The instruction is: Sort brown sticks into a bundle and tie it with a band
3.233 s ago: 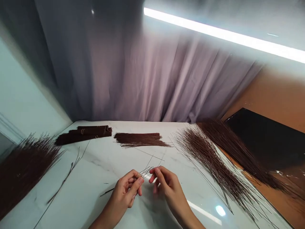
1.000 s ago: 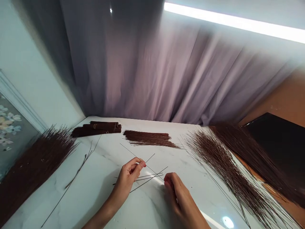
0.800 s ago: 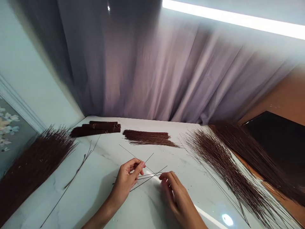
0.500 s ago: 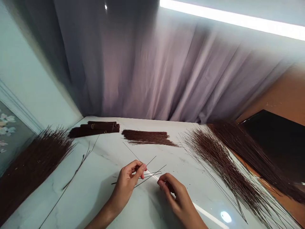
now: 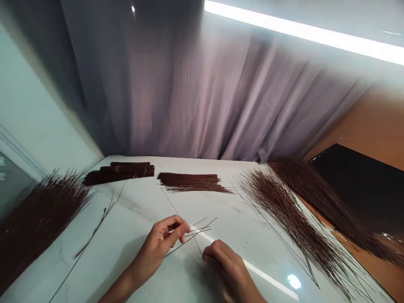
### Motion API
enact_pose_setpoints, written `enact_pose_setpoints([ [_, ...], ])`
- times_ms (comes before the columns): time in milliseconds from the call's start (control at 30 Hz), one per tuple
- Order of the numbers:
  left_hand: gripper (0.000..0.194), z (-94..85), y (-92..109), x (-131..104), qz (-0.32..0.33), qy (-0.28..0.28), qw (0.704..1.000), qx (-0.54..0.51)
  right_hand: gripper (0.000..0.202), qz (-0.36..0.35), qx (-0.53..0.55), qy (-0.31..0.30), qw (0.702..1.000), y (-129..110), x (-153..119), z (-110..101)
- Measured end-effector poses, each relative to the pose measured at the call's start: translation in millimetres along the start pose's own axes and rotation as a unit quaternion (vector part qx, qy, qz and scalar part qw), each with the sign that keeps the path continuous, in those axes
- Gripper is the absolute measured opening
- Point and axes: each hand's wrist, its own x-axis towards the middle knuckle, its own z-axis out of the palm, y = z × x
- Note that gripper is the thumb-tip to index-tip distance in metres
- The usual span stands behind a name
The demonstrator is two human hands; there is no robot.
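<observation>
The left hand (image 5: 159, 242) pinches a thin stick (image 5: 172, 204) between thumb and forefinger, while the right hand (image 5: 229, 263) has its fingers curled together at the stick's near end; its grip is partly hidden, but it appears to be a pinch. The stick slants over the middle of the desk (image 5: 139, 219), its other end pointing toward the far edge. It should be very light, springy rather than limp, and easy to snap if bent sharply; being so slim, it may roll between the fingertips. A light hold near the middle, with a second at one end, would steady it best. It looks dark brown, hair-thin and almost straight. A few loose sticks (image 5: 178, 245) of the same kind lie crossed just beside the left hand. Toward the far edge lies a flat bundle (image 5: 189, 182), with banded bundles (image 5: 126, 171) near the far left corner. A bushy pile (image 5: 41, 225) spreads along the left edge, a thin cluster (image 5: 96, 229) lies between it and the left hand, and another heap (image 5: 288, 210) runs beside the right edge.
</observation>
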Motion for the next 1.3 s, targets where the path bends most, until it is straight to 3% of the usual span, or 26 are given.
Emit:
enact_pose_setpoints([
  [67, 0.035, -1.9, 1.6, -7.8, -0.01, -0.055, 0.998, 0.0, 0.018, 0.071, 0.037, -0.07, 0.994, 11.0, 9.8, -11.4],
  [133, 0.032, 1.7, 1.1, -14.0, -0.007, -0.117, 0.993, 0.026, 0.02, 0.101, 0.035, -0.121, 0.987, 16.9, 34.5, -34.0],
  [200, 0.029, 8.1, -2.3, -14.8, 0.006, -0.157, 0.984, 0.081, 0.021, 0.057, -0.012, -0.152, 0.987, 15.7, 57.3, -52.8],
  [267, 0.029, 13.6, -8.0, -9.6, 0.02, -0.136, 0.982, 0.129, 0.024, -0.022, -0.074, -0.14, 0.987, 9.3, 62.6, -55.3],
  [333, 0.031, 15.5, -13.7, -1.6, 0.022, -0.056, 0.988, 0.143, 0.026, -0.054, -0.094, -0.078, 0.991, 2.8, 48.1, -40.2],
  [400, 0.032, 13.9, -16.5, 3.9, 0.019, 0.033, 0.992, 0.117, 0.024, -0.025, -0.042, -0.028, 0.998, 2.0, 26.5, -18.6],
  [467, 0.033, 11.3, -14.8, 3.5, 0.024, 0.072, 0.995, 0.067, 0.019, 0.023, 0.027, -0.064, 0.997, 8.1, 15.4, -5.0],
  [500, 0.033, 10.4, -12.5, 1.2, 0.021, 0.055, 0.997, 0.042, 0.018, 0.051, 0.049, -0.093, 0.993, 12.6, 17.1, -3.8],
  [567, 0.031, 9.8, -7.5, -4.5, 0.0, -0.029, 1.0, 0.008, 0.018, 0.104, 0.06, -0.117, 0.986, 20.0, 32.7, -11.6],
  [667, 0.028, 10.0, -6.2, -6.7, -0.025, -0.154, 0.988, 0.011, 0.018, 0.077, 0.035, -0.065, 0.994, 18.7, 58.6, -28.2],
  [700, 0.029, 9.8, -8.3, -4.8, -0.02, -0.152, 0.988, 0.022, 0.017, 0.042, 0.027, -0.043, 0.998, 15.0, 60.8, -29.9],
  [767, 0.034, 8.2, -14.7, 1.2, -0.009, -0.075, 0.996, 0.041, 0.019, -0.01, 0.02, -0.026, 0.999, 7.2, 52.5, -26.5],
  [867, 0.04, 5.0, -21.1, 6.7, -0.021, 0.031, 0.999, 0.017, 0.019, 0.012, 0.04, -0.071, 0.997, 6.0, 26.2, -18.3],
  [967, 0.043, 7.4, -17.8, 2.7, -0.044, 0.001, 0.997, -0.062, 0.016, 0.092, 0.061, -0.13, 0.985, 18.0, 16.8, -26.5],
  [1067, 0.047, 15.2, -12.0, -2.7, -0.057, -0.041, 0.991, -0.117, 0.026, 0.169, 0.061, -0.135, 0.974, 26.6, 26.9, -47.7],
  [1200, 0.045, 20.1, -11.0, -2.9, -0.054, -0.043, 0.992, -0.108, 0.028, 0.174, 0.077, -0.144, 0.971, 29.0, 35.8, -69.6],
  [1300, 0.037, 17.4, -12.6, -1.6, -0.039, -0.019, 0.997, -0.071, 0.029, 0.191, 0.067, -0.114, 0.973, 34.8, 36.0, -79.2],
])
